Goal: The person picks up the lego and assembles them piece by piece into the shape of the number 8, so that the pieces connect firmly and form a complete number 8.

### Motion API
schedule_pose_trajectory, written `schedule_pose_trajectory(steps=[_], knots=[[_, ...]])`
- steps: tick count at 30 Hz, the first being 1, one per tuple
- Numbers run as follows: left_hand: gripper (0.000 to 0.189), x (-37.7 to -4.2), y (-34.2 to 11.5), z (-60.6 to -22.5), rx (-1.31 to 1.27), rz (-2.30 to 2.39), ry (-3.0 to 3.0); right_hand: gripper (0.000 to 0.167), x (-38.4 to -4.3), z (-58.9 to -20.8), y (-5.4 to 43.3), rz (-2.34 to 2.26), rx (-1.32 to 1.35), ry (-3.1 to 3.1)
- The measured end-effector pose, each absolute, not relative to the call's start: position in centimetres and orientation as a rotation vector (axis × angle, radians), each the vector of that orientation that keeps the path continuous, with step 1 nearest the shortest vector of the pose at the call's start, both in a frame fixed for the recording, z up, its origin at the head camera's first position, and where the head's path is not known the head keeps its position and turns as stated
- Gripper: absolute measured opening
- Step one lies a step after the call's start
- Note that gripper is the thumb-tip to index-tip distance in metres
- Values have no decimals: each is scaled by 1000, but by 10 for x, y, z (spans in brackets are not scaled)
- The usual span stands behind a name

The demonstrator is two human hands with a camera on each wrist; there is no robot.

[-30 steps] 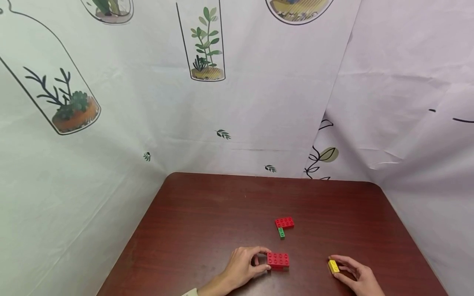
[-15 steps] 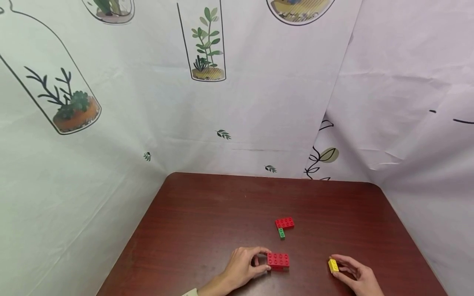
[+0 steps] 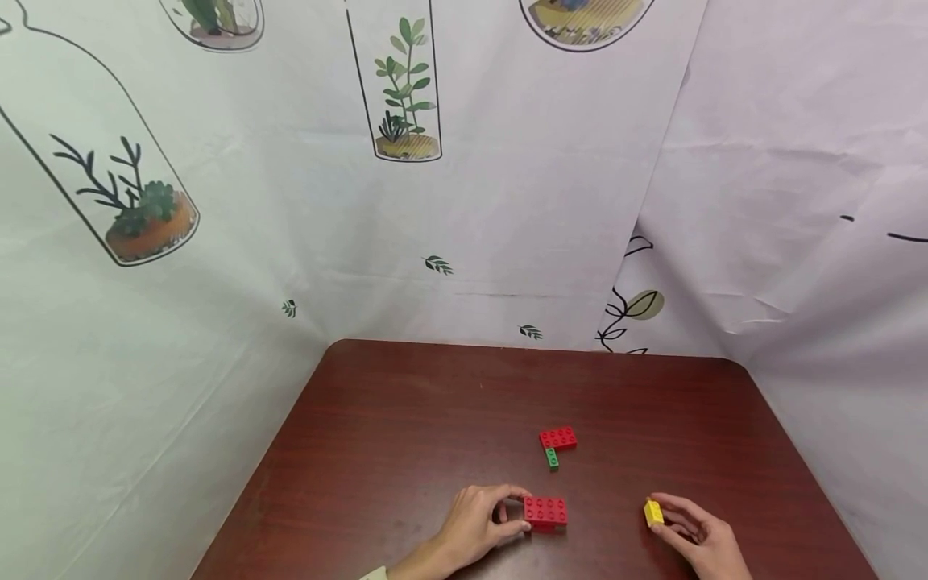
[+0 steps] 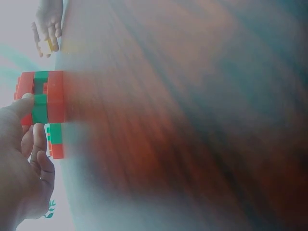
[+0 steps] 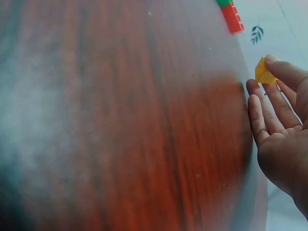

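My left hand [image 3: 474,524] grips the left end of a stack of toy building bricks [image 3: 545,513] on the table. In the left wrist view the stack shows a red brick above and below, with green bricks [image 4: 40,109] between them and a gap in that middle layer. My right hand [image 3: 703,536] pinches a small yellow brick [image 3: 653,513] between thumb and fingers, to the right of the stack and apart from it. The right wrist view shows the yellow brick [image 5: 264,72] at the thumb tip, with the other fingers loosely bent below.
Farther back on the brown table [image 3: 406,419] lie a red brick [image 3: 558,438] and a small green brick [image 3: 553,460], their corners touching or nearly so. White cloth [image 3: 326,201] printed with plants hangs around the table's back and sides.
My right hand has risen slightly with the yellow brick, which has turned a little in the fingers. The left hand and its stack have stayed in place.
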State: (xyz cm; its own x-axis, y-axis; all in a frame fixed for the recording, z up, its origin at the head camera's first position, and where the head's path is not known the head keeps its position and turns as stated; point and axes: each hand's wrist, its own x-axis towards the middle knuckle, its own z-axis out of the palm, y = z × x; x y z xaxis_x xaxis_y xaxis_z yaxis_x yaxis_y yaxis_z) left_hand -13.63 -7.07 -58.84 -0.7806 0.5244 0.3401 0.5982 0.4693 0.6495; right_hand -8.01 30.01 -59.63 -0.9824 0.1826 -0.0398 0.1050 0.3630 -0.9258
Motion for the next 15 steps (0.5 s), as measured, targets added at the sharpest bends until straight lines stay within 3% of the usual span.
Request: schedule_pose_trajectory(steps=[15], knots=[[27,-136,-71,-587,-999,-1210,-2639,52,-88,-594,297,1797,-337,-2580]])
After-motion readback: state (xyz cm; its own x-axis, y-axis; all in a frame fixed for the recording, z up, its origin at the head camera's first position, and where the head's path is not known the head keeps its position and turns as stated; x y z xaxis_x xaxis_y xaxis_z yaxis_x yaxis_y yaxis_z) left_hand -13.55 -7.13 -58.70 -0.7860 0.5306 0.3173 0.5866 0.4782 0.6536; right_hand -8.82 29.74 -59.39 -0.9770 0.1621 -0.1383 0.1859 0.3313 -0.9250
